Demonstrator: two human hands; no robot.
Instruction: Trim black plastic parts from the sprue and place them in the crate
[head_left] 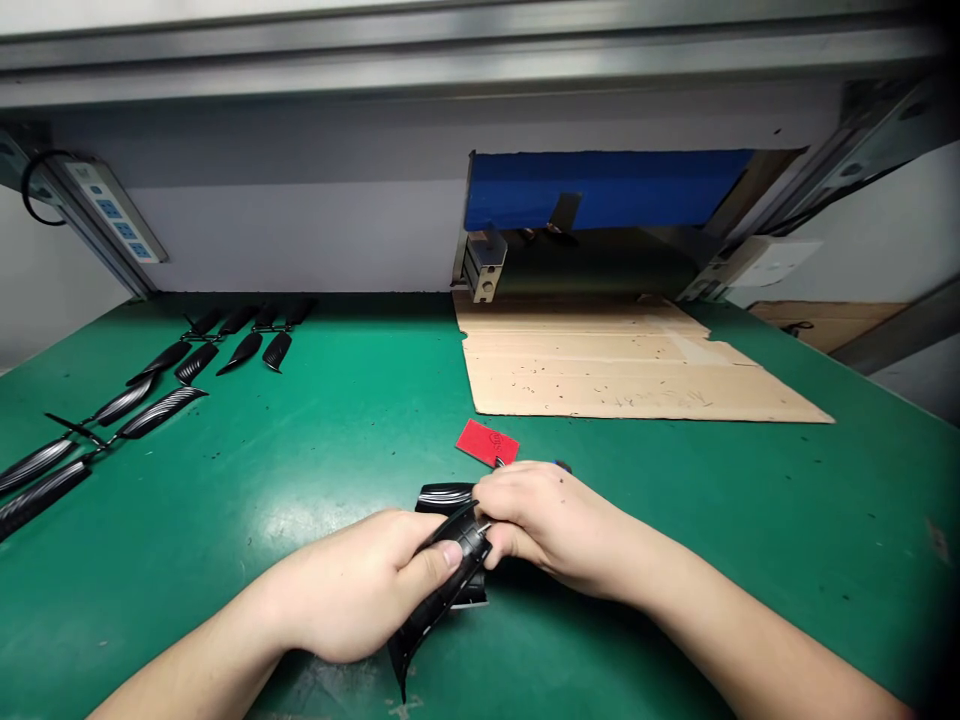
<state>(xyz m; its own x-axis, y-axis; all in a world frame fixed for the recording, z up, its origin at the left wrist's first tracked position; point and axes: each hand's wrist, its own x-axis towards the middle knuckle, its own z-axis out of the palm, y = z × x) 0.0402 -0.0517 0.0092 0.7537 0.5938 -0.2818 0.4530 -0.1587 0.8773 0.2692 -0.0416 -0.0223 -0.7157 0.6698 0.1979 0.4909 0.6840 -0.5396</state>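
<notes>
My left hand point(367, 585) is closed around a long, curved, glossy black plastic piece point(439, 595) with a pointed end, thumb pressed on its top. My right hand point(544, 520) is closed and pinches a small tool whose metal tip touches the piece's upper end; a blue bit of its handle point(562, 467) shows behind my knuckles. A second black piece point(444, 495) lies on the green mat just beyond my fingers. A small red card point(487, 442) lies flat right behind my right hand.
Several more black pointed pieces point(150, 390) lie in rows on the left of the green table point(337, 420). A flattened cardboard sheet point(622, 365) lies at the back right under a blue panel point(607, 188). A power strip point(112, 210) hangs at the left.
</notes>
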